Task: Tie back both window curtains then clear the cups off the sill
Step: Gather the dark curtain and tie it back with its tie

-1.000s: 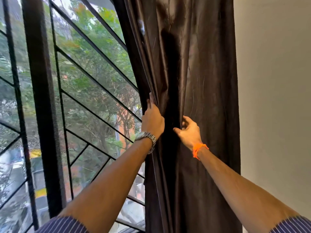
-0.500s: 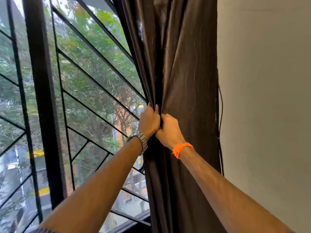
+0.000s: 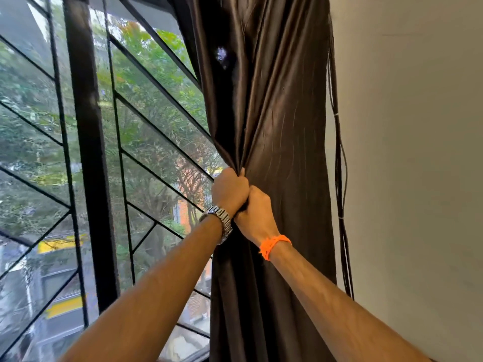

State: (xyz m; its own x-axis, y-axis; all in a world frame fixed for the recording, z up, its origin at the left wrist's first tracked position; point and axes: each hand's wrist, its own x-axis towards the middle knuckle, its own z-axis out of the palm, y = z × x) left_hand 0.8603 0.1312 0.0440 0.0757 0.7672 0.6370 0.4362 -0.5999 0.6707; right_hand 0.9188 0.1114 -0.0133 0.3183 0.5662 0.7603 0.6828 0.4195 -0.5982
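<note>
A dark brown satin curtain [image 3: 277, 105] hangs at the right side of the window, gathered into a narrow bunch against the wall. My left hand [image 3: 230, 190], with a metal watch at the wrist, grips the bunched folds at mid height. Just below and right of it, my right hand [image 3: 254, 212], with an orange thread band at the wrist, also grips the gathered fabric, touching the left hand. No tie-back, cups or sill show in this view.
A black window grille [image 3: 88, 152] with slanted bars fills the left half, with trees and buildings beyond. A pale wall [image 3: 413, 152] stands to the right. Thin dark cables [image 3: 339, 178] hang down the wall by the curtain's right edge.
The right hand, open on the cloth a second ago, has closed on the folds beside the left hand. The curtain has been pulled into a tighter bunch toward the wall, baring more window.
</note>
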